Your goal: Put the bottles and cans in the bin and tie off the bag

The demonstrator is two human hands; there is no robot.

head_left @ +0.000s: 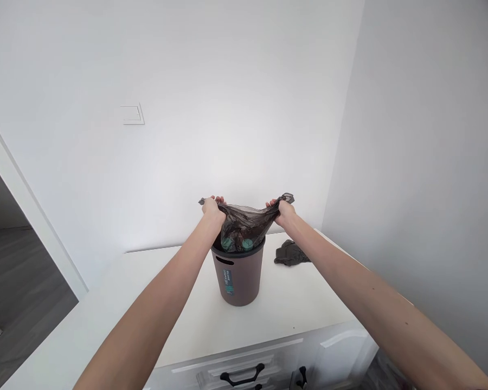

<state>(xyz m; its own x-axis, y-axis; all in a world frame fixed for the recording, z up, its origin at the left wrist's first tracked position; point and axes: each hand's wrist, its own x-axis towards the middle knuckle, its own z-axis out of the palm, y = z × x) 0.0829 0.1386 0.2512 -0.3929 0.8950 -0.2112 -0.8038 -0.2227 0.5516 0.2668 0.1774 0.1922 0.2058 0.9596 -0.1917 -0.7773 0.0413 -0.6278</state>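
Observation:
A thin black garbage bag [250, 219] is stretched between my two hands, partly lifted above the rim of a brownish trash can [244, 279]. My left hand [214, 208] is closed on the bag's left top corner, and a twisted end pokes out beyond the fingers. On the other side my right hand [283, 210] grips the right top corner, with a crumpled bit above the thumb. Through the film, greenish round shapes show inside; I cannot make out what they are. The can stands upright, with a dark rim, a handle slot and a teal label.
Right of the can, a crumpled black plastic bag [291, 253] lies on the white cabinet top [199, 325]. Walls rise behind and to the right, with a switch plate [133, 114] on the back one. Black handles [243, 375] are on the cabinet front. A doorway opens at left.

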